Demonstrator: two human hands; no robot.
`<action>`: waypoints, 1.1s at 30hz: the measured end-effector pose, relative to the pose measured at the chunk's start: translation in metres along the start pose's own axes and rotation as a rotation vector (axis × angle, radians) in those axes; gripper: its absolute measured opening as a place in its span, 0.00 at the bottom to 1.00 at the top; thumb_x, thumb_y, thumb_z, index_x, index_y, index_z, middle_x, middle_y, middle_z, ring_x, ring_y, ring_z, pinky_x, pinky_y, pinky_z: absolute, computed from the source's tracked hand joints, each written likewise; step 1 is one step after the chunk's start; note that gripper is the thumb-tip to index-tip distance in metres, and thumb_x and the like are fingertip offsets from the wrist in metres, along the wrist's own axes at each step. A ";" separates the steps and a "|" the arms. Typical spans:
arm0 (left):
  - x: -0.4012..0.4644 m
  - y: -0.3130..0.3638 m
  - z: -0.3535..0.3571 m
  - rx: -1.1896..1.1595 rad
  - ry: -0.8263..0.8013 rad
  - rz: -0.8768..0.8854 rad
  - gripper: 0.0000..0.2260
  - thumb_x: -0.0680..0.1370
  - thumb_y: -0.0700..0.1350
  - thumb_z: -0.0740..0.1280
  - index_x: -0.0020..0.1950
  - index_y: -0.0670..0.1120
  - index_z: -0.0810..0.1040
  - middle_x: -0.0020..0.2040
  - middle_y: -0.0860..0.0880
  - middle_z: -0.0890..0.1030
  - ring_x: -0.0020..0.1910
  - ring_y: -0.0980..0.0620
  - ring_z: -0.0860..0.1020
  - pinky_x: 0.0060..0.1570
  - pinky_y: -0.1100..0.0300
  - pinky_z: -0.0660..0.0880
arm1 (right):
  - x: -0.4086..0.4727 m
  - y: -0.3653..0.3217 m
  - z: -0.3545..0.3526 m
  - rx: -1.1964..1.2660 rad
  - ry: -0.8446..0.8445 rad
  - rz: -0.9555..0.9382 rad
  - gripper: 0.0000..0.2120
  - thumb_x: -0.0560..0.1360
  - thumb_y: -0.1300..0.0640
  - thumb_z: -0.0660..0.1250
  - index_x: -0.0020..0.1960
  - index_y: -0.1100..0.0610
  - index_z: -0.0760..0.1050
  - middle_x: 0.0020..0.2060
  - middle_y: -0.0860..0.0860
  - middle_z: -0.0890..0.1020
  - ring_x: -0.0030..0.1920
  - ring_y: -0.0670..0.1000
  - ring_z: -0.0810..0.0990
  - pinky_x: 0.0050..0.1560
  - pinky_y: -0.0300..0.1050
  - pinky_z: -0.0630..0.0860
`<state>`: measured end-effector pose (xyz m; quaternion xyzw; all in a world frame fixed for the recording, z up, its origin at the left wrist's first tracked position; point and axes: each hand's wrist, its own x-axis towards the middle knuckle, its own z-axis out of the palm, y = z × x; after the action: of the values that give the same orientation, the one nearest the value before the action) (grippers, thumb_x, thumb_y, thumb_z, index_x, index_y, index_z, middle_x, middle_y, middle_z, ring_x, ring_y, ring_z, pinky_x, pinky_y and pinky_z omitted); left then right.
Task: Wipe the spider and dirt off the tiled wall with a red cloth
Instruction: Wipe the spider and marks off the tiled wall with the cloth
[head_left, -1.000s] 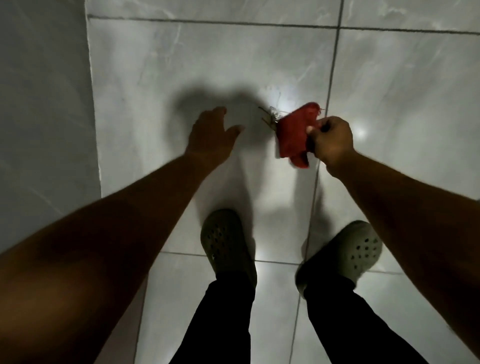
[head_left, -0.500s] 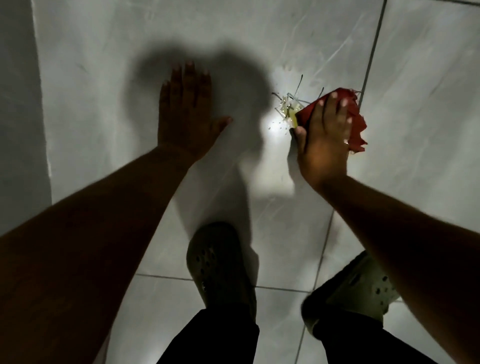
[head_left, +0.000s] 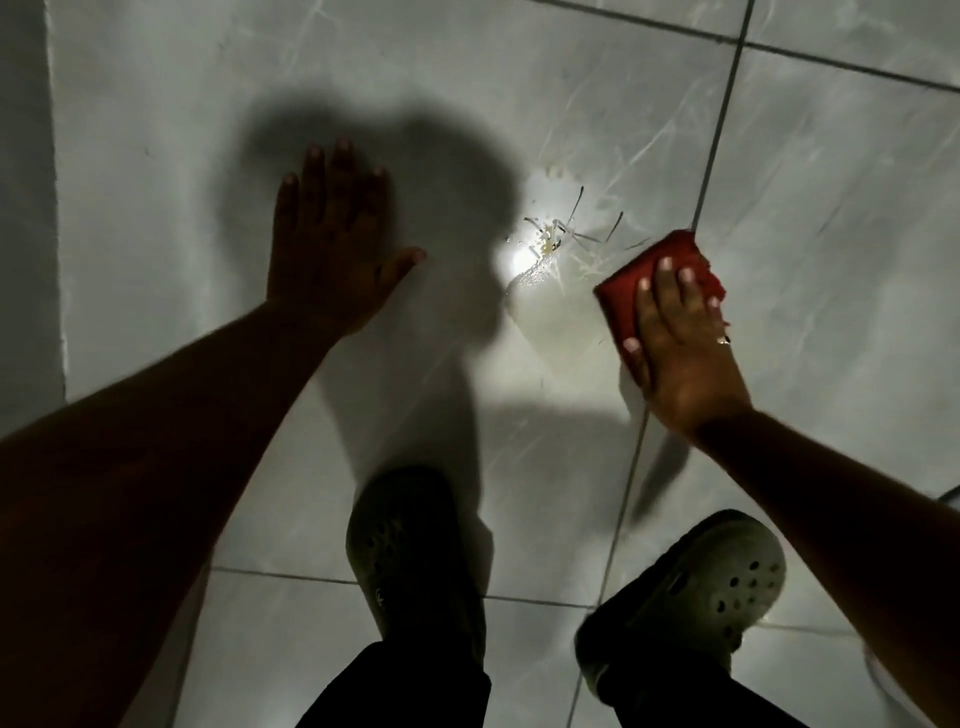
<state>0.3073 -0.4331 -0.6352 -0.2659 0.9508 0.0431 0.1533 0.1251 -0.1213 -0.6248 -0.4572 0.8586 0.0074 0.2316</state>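
A squashed long-legged spider (head_left: 553, 240) with a pale yellowish smear sticks to the grey marbled tiled wall (head_left: 519, 104), lit by a bright spot. My right hand (head_left: 680, 343) presses a folded red cloth (head_left: 631, 283) flat on the tile, just right of and below the spider, over a grout line. The cloth does not cover the spider. My left hand (head_left: 332, 239) lies flat on the wall with fingers spread, to the left of the spider, holding nothing.
Dark grout lines (head_left: 717, 156) cross the tiles. Below, my two feet in perforated clogs (head_left: 415, 551) (head_left: 691, 592) stand on the tiled floor. A wall corner edge (head_left: 54, 208) runs down the left side. My head's shadow falls between the hands.
My right hand has slid the red cloth down and to the right, off the spider, leaving the smear and legs exposed. My left hand stays flat on the wall.
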 end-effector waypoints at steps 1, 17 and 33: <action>0.001 0.001 -0.001 -0.009 0.010 -0.020 0.39 0.77 0.70 0.46 0.79 0.45 0.47 0.79 0.36 0.51 0.78 0.34 0.49 0.75 0.38 0.48 | 0.008 -0.006 -0.001 0.053 0.031 0.070 0.28 0.82 0.52 0.54 0.77 0.62 0.53 0.77 0.64 0.54 0.77 0.65 0.51 0.75 0.64 0.52; -0.011 -0.015 0.014 0.033 0.074 -0.056 0.39 0.78 0.69 0.47 0.79 0.42 0.49 0.79 0.36 0.53 0.78 0.35 0.50 0.76 0.41 0.48 | 0.068 -0.032 -0.001 -0.113 0.062 -0.418 0.28 0.80 0.47 0.59 0.75 0.60 0.61 0.75 0.61 0.63 0.76 0.63 0.60 0.74 0.63 0.59; 0.000 -0.039 0.021 0.014 0.094 -0.090 0.38 0.79 0.67 0.45 0.79 0.41 0.48 0.79 0.35 0.51 0.79 0.36 0.50 0.76 0.42 0.48 | 0.096 -0.137 0.002 0.142 0.094 -0.179 0.30 0.80 0.46 0.57 0.77 0.57 0.55 0.78 0.57 0.55 0.79 0.61 0.50 0.76 0.64 0.50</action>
<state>0.3325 -0.4630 -0.6551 -0.3090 0.9443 0.0170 0.1123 0.1886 -0.2761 -0.6385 -0.5143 0.8227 -0.0958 0.2226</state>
